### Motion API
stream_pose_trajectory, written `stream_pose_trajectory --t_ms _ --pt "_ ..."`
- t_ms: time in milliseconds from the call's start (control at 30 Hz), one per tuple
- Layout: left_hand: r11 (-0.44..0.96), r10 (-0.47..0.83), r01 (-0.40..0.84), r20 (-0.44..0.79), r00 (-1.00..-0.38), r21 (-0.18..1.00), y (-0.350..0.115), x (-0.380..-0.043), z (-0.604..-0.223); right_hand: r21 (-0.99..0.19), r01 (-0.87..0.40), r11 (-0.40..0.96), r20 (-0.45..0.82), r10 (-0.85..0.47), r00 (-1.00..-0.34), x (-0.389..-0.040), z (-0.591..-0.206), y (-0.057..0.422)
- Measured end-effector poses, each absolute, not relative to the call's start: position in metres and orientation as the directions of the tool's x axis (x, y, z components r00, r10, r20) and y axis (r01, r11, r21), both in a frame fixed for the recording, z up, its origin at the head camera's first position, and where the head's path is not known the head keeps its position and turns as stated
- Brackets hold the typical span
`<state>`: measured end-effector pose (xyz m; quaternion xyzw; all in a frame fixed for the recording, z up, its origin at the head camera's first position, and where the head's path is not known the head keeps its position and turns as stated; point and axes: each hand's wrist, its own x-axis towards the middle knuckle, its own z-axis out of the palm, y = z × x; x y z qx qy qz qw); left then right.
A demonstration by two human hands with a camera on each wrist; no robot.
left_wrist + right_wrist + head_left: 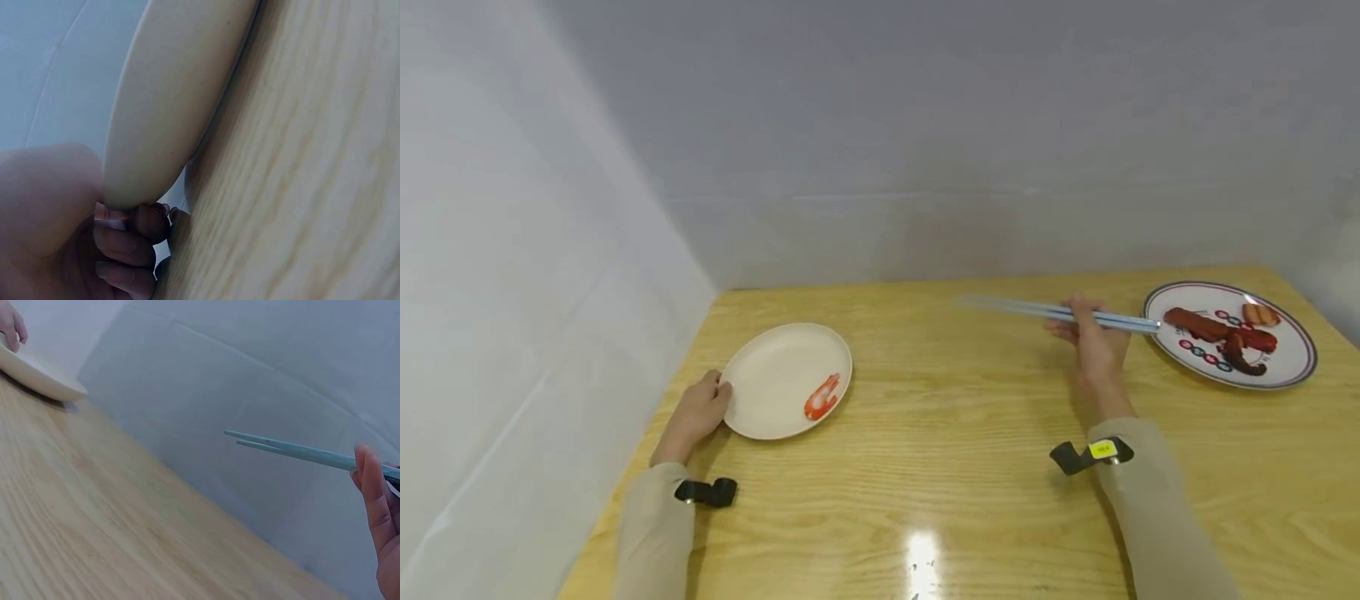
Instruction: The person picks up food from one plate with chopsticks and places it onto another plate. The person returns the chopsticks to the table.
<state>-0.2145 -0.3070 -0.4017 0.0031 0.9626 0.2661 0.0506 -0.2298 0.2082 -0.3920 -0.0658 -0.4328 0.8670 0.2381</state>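
Note:
My left hand (702, 406) pinches the left rim of a cream plate (767, 383), thumb on top and fingers curled beneath, as the left wrist view shows. On the plate's right side lies an orange-red shrimp (822, 397). My right hand (1093, 337) holds a pair of pale blue chopsticks (1037, 309) above the table, their tips pointing left and nearly together, with nothing between them. In the right wrist view the chopsticks (294, 450) stand out against the wall. Just right of that hand is a white patterned plate (1296, 358) bearing a brown sausage-like piece (1195, 323) and other food.
Beside the brown piece lie a dark curved piece (1242, 357), a reddish piece (1258, 339) and a grilled tan piece (1260, 314). Both plates stand on a wooden table (910, 467). A grey wall (925, 150) rises behind it, and a white wall (550, 292) on the left.

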Motion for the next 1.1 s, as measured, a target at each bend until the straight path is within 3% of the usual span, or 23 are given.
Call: stream_pose_trajectory --t_ms 833,1100 --pt "0.857 0.06 0.008 -0.085 -0.995 0.516 -0.312 -0.211 -0.401 -0.812 -0.414 -0.413 0.159 0.525 -0.836 -0.226 -0.403 0.278" --pt "0.855 0.053 0.003 -0.082 -0.995 0.518 -0.306 -0.21 -0.4 -0.839 -0.36 -0.408 0.069 0.577 -0.814 -0.204 -0.383 0.31"
